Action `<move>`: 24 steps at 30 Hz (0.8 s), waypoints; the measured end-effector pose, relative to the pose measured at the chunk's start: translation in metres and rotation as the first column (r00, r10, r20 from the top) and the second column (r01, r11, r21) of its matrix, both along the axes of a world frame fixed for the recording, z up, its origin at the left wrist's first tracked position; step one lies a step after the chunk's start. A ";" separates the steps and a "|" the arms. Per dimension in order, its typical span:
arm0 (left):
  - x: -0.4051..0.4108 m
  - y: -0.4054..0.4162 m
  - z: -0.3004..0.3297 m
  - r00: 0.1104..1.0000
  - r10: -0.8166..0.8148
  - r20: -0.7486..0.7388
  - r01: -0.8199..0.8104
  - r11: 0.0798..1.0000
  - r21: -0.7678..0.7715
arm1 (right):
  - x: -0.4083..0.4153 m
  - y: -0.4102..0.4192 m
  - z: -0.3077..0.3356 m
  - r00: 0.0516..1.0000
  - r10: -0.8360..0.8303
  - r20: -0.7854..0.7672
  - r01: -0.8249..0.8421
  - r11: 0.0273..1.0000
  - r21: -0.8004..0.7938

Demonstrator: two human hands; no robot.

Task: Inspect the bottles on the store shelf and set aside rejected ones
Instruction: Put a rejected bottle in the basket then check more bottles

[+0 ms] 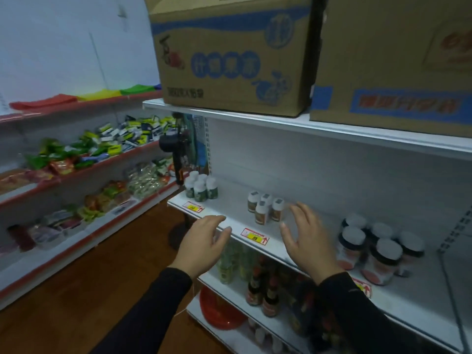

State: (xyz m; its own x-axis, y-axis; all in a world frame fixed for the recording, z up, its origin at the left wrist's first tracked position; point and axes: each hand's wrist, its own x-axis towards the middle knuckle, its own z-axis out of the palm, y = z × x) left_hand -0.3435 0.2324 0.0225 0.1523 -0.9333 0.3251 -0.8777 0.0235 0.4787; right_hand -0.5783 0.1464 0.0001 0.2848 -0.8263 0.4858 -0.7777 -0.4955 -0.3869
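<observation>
1. Brown bottles [265, 206] stand upright, caps up, on the shelf [235, 208] between and just beyond both hands.
2. Left hand [204, 242]: fingers spread and relaxed, holding nothing, over the shelf edge.
3. Right hand [307, 241]: fingers spread, empty, palm toward the bottles, apart from them.

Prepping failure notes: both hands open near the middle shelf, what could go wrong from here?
1. The right hand hovers beside the tightly grouped brown-label bottles; grabbing one could topple its neighbours.
2. The dark-lidded jars stand near the shelf's front edge; a sleeve could knock one off.
</observation>
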 end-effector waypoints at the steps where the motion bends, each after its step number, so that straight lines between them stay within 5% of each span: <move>1: 0.002 -0.017 -0.003 1.000 -0.025 -0.002 0.025 1.000 0.019 | 0.002 -0.010 -0.001 1.000 -0.026 -0.006 0.026 0.999 0.027; 13: 0.007 -0.200 -0.044 0.945 -0.325 0.045 0.309 0.928 0.209 | 0.050 -0.067 -0.051 0.948 -0.300 -0.110 0.316 0.930 0.189; 20: -0.004 -0.251 -0.061 0.954 -0.297 0.033 0.270 0.905 0.328 | 0.067 -0.064 -0.055 0.906 -0.395 -0.150 0.422 0.863 0.279; 24: -0.011 -0.258 -0.070 0.960 -0.259 -0.110 0.281 0.878 0.388 | 0.059 -0.064 -0.057 0.905 -0.409 -0.119 0.426 0.864 0.268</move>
State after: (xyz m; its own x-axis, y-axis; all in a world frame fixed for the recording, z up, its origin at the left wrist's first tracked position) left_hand -0.3549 -0.0257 -0.0471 -0.1175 -0.9898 -0.0811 -0.8373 0.0548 0.5440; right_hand -0.5194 0.0822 -0.0568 -0.0978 -0.9729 0.2095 -0.9121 0.0034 -0.4100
